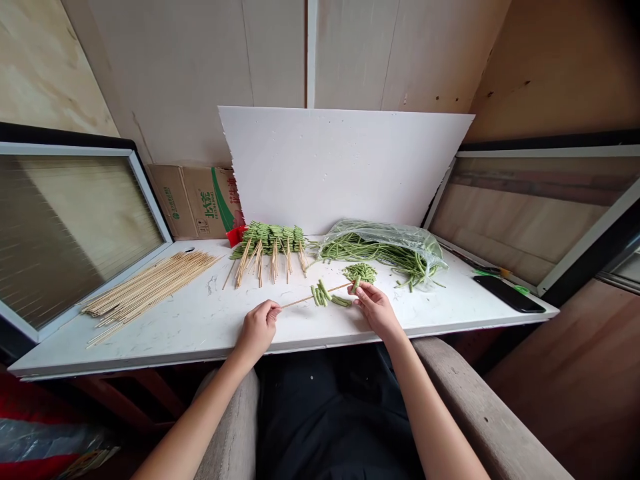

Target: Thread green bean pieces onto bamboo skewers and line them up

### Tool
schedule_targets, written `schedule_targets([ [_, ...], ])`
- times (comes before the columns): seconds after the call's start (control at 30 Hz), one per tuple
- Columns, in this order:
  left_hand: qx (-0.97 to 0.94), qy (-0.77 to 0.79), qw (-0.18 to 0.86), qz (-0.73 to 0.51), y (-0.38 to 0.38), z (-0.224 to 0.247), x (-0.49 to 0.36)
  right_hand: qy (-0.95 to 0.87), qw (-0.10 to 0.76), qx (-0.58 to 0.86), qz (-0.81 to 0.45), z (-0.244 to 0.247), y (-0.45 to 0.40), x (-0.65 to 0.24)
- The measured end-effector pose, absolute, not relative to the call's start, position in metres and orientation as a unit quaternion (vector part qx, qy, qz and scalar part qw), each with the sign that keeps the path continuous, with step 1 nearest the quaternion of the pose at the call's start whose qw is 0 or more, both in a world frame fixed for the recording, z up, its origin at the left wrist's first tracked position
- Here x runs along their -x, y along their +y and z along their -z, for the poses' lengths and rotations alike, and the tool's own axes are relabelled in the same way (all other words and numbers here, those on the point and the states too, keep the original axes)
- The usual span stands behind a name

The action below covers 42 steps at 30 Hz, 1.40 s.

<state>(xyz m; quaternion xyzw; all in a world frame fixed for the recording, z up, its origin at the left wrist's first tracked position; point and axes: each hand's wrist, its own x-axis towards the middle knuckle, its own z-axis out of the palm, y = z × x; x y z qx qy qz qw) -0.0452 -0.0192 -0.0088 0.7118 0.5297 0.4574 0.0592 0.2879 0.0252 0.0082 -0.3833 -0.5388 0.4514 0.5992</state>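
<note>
White tabletop (pixel 200 333): above it, left fingers (pixel 273 308) pinch a skewer (pixel 299 302); right fingers (pixel 367 294) hold a bean piece (pixel 355 285) at the skewer's opposite end. Beyond the fingers, bean bundles (pixel 273 239) and a plastic bag (pixel 387 233) obstruct the white board (pixel 345 167).

Thin skewer (pixel 299 302), slanted, through green bean pieces (pixel 325 291)

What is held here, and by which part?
The left hand holds a wooden skewer by one end; the right hand holds a bean piece at the skewer's opposite end, exact grip unclear.
</note>
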Motion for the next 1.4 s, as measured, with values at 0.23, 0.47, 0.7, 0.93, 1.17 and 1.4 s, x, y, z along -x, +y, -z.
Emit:
schedule_targets([
  [0.23, -0.716, 0.53, 0.059, -0.45, -0.0195, 0.0087, 0.0457, -0.472, 0.623, 0.376, -0.498, -0.0107, 0.0228, -0.2893],
  [0.47, -0.72, 0.525, 0.065, -0.449, -0.0201, 0.0069, 0.0449, -0.484, 0.616, 0.391, -0.483, -0.0113, 0.022, -0.2873],
  [0.7, -0.721, 0.527, 0.07, -0.445, -0.0189, 0.0099, 0.0468, -0.487, 0.604, 0.374, -0.508, -0.012, 0.02, -0.2887],
  [0.93, -0.721, 0.528, 0.069, -0.443, -0.0196, 0.0088, 0.0463, -0.472, 0.611, 0.361, -0.523, -0.0124, 0.0213, -0.288],
  [1.17, -0.722, 0.527, 0.067, -0.443, -0.0194, 0.0089, 0.0461, -0.467, 0.61, 0.36, -0.529, -0.0139, 0.0206, -0.2871],
  [1.4, -0.719, 0.532, 0.073, -0.442, -0.0198, 0.0086, 0.0461, -0.461, 0.612, 0.35, -0.538, -0.0147, 0.02, -0.2865],
])
